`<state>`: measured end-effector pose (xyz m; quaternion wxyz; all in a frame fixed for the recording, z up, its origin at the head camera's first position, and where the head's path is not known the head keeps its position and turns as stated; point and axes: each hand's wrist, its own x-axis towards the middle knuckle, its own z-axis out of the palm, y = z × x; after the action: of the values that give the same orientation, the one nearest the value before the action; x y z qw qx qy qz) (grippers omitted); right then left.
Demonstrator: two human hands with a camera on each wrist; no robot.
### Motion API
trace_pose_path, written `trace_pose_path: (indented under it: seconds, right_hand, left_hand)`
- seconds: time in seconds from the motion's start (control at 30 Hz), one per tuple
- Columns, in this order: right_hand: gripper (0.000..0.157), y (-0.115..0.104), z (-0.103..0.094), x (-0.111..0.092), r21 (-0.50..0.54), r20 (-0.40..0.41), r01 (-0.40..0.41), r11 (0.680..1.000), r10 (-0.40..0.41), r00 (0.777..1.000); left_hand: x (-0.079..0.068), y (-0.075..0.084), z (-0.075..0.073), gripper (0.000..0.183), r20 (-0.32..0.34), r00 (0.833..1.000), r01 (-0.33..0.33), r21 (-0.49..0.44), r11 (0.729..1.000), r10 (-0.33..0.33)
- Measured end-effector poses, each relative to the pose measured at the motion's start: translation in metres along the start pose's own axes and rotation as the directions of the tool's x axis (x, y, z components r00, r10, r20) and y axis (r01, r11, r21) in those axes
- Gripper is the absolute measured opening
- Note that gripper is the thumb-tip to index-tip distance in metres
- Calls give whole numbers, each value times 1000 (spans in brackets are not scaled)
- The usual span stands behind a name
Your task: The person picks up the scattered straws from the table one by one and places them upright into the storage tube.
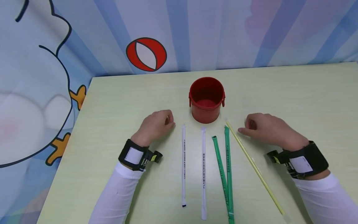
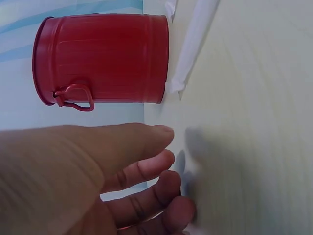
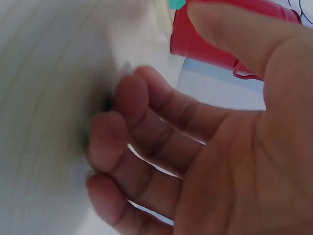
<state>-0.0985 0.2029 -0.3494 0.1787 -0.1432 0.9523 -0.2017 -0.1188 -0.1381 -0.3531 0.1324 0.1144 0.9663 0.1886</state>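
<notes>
My left hand point(image 1: 156, 127) rests on the table left of a small red metal bucket point(image 1: 206, 113), its fingers loosely curled around nothing. On the other side, my right hand point(image 1: 272, 130) lies in the same relaxed curl, close to the upper end of a yellow straw point(image 1: 258, 171) in a clear wrapper. Between the hands are two white paper-wrapped straws point(image 1: 183, 166), roughly parallel, and two green-wrapped straws point(image 1: 228, 161) that meet at their near ends. In the left wrist view, the thumb and fingertips point(image 2: 168, 183) are apart, with the bucket point(image 2: 107, 58) standing beyond them.
The pale wooden table point(image 1: 307, 90) runs back to a blue striped backdrop point(image 1: 207, 34) with a red and white ball printed on it. Cartoon-printed cloth point(image 1: 28, 77) borders the left edge. The bucket's inside is bare, and its handle lugs stick out sideways.
</notes>
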Motion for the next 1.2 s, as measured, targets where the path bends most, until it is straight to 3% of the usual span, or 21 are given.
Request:
trace_pose_path:
  seconds: [0.37,1.2]
  right_hand:
    - [39,-10,9,-5,-67,124,27,997,-19,992]
    - [19,-14,9,-2,-72,66,51,996,-46,997]
  left_hand:
    - [-1,-1,2,9,29,1000,-10,11,1000,9]
    - [0,-1,4,14,14,1000,-1,16,1000,0]
